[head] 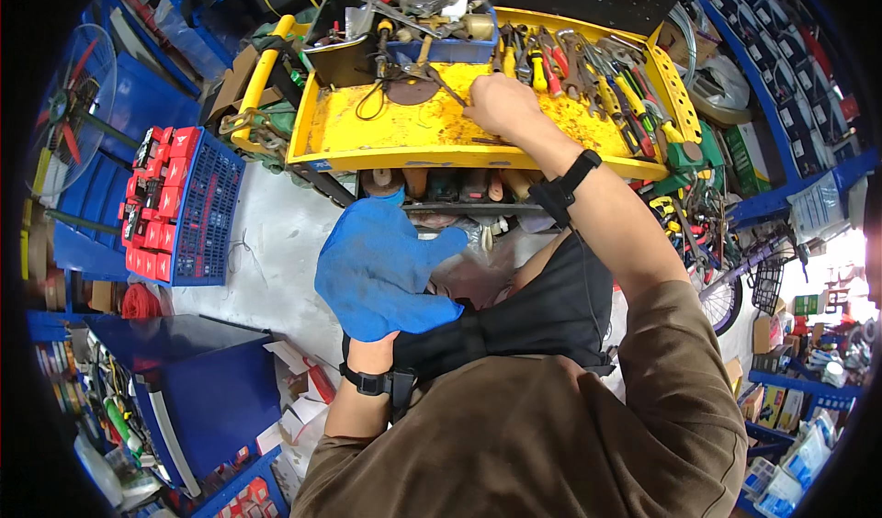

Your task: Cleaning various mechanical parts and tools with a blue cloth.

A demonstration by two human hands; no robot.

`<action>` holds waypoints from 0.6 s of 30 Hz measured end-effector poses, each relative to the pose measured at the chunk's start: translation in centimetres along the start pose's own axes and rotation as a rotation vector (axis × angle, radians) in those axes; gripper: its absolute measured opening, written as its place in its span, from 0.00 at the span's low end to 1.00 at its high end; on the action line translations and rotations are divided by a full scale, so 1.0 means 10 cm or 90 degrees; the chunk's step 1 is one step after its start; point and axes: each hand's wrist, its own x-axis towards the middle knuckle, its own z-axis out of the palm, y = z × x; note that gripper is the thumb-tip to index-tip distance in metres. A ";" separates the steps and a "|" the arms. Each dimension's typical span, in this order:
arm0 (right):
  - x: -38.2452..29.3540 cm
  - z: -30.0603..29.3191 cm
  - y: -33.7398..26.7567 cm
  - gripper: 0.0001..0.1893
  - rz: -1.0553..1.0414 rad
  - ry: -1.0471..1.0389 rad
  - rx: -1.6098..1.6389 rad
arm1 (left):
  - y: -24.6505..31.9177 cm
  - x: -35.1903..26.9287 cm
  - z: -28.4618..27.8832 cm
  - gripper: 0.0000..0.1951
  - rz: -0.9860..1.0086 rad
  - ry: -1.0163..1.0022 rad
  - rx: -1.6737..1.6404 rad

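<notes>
My right hand (pixel 503 107) is over the yellow metal tool tray (pixel 331 129), its fingers closed around the end of a thin dark metal rod-like tool (pixel 448 85). That tool points up and left toward a brown round disc (pixel 413 91) and a black cord loop (pixel 371 105). Pliers, wrenches and screwdrivers (pixel 606 98) lie right of the hand. A blue cloth (pixel 379 263) hangs over my left hand, covering the palm and fingers, so its grip is hidden; only the wrist shows below. The cloth is above my lap, in front of the tray.
A blue bin (pixel 441 51) of tape and loose tools and a black bin (pixel 341 63) stand at the tray's back. A green vise (pixel 685 160) sits at its right corner. To the left are a blue crate (pixel 207 208) of red boxes and a fan (pixel 69 108).
</notes>
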 end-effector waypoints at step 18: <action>-0.64 -0.32 0.22 0.23 0.068 0.218 0.385 | -0.04 0.27 0.44 0.18 -0.109 -0.165 -0.183</action>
